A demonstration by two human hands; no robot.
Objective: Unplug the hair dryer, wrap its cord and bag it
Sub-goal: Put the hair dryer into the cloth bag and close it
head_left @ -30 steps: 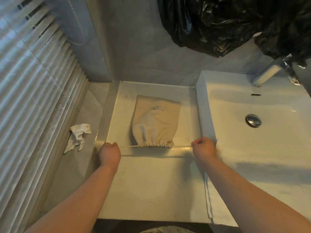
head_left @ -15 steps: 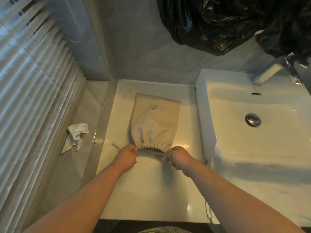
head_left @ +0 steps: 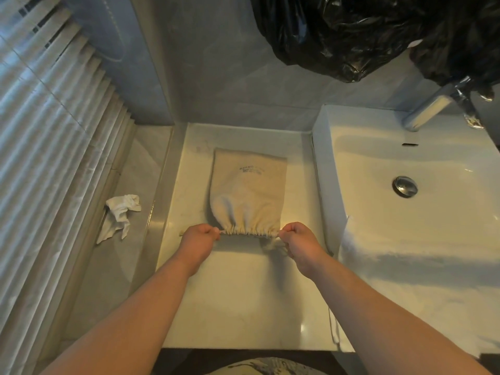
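Note:
A beige cloth drawstring bag (head_left: 247, 190) lies flat on the white counter (head_left: 238, 301), its gathered mouth toward me. My left hand (head_left: 198, 239) is closed on the drawstring at the mouth's left end. My right hand (head_left: 300, 240) is closed on the drawstring at the right end, with loose cord hanging below it. The mouth is puckered tight between my two fists. The hair dryer and its cord are hidden; the bag bulges slightly near its mouth.
A white basin (head_left: 422, 212) with a chrome drain (head_left: 405, 186) and tap (head_left: 433, 109) sits on the right. A crumpled white tissue (head_left: 120, 215) lies on the ledge at the left, beside ribbed blinds (head_left: 46, 158). A black plastic bag (head_left: 365, 33) hangs above.
My hands went from pulling the strings wide apart, in to the bag's mouth, and now sit just outside each end of the gathered opening, gripping the cord.

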